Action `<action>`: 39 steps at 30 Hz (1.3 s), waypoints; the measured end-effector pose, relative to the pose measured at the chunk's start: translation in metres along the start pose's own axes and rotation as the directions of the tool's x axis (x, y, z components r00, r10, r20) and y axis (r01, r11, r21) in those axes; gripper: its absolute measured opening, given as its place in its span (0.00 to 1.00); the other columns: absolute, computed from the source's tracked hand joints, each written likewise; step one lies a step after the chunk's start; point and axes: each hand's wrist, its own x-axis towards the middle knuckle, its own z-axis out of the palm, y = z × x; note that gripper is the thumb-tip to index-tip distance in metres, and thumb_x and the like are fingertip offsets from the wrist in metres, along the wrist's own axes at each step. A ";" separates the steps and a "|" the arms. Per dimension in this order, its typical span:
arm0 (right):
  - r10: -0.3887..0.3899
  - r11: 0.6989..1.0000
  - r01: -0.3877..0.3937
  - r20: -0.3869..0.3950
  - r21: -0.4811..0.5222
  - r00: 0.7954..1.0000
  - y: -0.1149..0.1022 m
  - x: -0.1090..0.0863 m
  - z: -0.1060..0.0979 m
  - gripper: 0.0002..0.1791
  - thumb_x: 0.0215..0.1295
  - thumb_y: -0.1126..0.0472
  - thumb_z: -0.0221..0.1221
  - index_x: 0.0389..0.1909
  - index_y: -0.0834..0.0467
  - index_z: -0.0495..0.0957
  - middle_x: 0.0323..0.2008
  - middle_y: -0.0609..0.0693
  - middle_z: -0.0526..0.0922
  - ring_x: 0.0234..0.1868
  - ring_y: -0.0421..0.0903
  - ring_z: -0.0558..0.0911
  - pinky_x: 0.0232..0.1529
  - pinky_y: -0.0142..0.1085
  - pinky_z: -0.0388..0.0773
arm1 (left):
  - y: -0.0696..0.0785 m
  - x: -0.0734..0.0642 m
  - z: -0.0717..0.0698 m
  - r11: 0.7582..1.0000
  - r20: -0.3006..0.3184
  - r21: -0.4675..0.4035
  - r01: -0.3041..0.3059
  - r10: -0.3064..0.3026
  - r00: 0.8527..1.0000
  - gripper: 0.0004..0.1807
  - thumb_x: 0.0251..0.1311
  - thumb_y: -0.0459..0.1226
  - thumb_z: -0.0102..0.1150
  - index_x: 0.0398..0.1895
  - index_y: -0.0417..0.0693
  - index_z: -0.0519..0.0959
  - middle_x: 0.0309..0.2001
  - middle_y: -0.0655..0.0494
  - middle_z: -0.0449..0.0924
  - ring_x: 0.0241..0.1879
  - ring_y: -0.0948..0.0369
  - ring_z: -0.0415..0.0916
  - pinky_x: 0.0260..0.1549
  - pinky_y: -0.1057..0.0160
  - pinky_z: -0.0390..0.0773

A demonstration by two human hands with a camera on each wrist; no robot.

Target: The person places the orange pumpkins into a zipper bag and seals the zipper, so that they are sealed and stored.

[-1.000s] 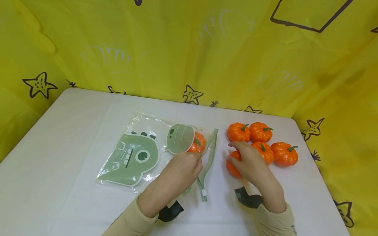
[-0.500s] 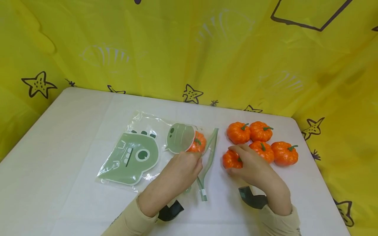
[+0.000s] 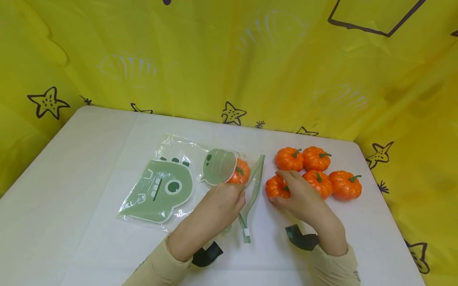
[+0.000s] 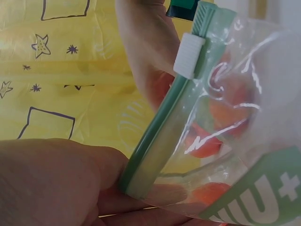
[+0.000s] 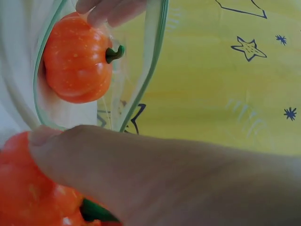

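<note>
A clear zip bag (image 3: 182, 145) with green dinosaur prints lies on the table, its green-edged mouth facing right. My left hand (image 3: 223, 202) pinches one edge of that mouth; in the left wrist view the thumb lies against the green zip strip (image 4: 155, 127), and a white slider (image 4: 189, 55) sits farther along it. Just inside the mouth is an orange toy pumpkin (image 5: 77, 59) with a green stem. To the right of the bag, my right hand (image 3: 304, 198) grips another small pumpkin (image 3: 275, 187), thumb and fingers on opposite sides of it.
Several more pumpkins (image 3: 289, 159) stand close together beyond and right of my right hand, on the white table (image 3: 89, 167). A yellow cloth (image 3: 200, 71) with sea-creature drawings hangs behind the table and along its sides. Dark straps (image 3: 207, 254) hang at both wrists.
My right hand has closed around the nearest pumpkin and shifted it a little left and away from me, toward the bag mouth. The left hand and the bag have stayed in place.
</note>
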 end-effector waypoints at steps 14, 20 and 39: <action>-0.001 1.000 0.001 0.008 0.023 1.000 0.002 0.000 -0.003 0.37 0.59 0.57 0.67 0.68 0.62 0.66 0.65 0.64 0.69 0.61 0.65 0.74 0.61 0.63 0.71 | -0.002 0.000 0.000 1.000 0.002 0.006 0.002 -0.002 1.000 0.11 0.67 0.32 0.51 0.24 0.49 0.74 0.17 0.56 0.66 0.17 0.60 0.64 0.16 0.68 0.64; -0.024 0.998 0.026 -0.032 0.052 0.999 -0.002 0.002 -0.002 0.37 0.59 0.57 0.68 0.68 0.62 0.66 0.64 0.63 0.72 0.61 0.64 0.74 0.61 0.61 0.72 | -0.002 0.000 0.000 1.000 0.000 0.008 -0.009 0.009 1.000 0.10 0.67 0.33 0.51 0.26 0.48 0.75 0.18 0.55 0.67 0.18 0.59 0.64 0.17 0.67 0.65; -0.107 0.991 0.114 -0.094 0.070 0.990 -0.018 0.009 0.016 0.36 0.57 0.55 0.70 0.65 0.61 0.69 0.60 0.61 0.75 0.56 0.59 0.78 0.59 0.56 0.76 | -0.001 0.000 0.000 0.999 -0.001 0.011 -0.037 0.037 0.999 0.06 0.65 0.32 0.50 0.31 0.49 0.75 0.23 0.55 0.73 0.22 0.59 0.69 0.22 0.66 0.68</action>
